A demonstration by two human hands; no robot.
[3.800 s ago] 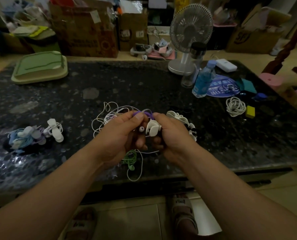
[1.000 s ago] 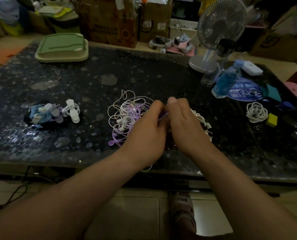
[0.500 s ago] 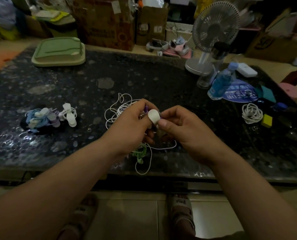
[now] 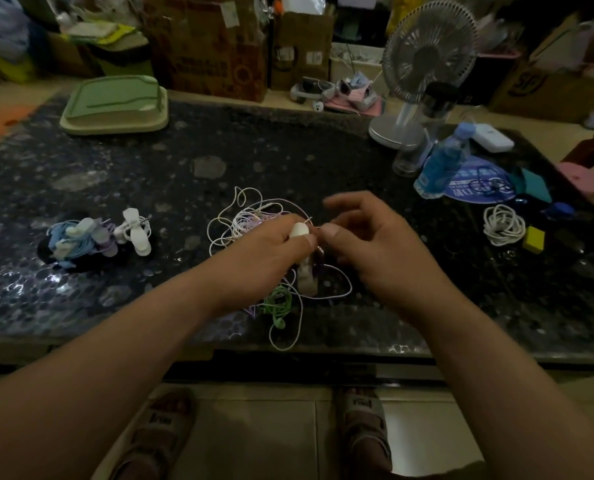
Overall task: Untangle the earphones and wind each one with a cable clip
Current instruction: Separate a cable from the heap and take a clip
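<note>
While wound bundles (image 4: 91, 237) lie toward the table's (image 4: 288, 150) left edge, the left hand (image 4: 267, 254) pinches a white cable clip (image 4: 299, 231) over the tangled earphones (image 4: 250, 220), front centre; the blurred right hand (image 4: 371, 247), grip unclear, should feed cord taut, evenly.

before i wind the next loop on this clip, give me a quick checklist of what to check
1. Left hand grip on white bone-shaped cable clip: ok, thumb pinches it.
2. Right hand holding a cable: cannot tell, blurred.
3. White and purple earphone tangle separated: not ok, knotted.
4. Green earphone wound: not ok, loose near dark stone table edge.
5. Clipped earphone bundles out of the way: ok, far left.
</note>
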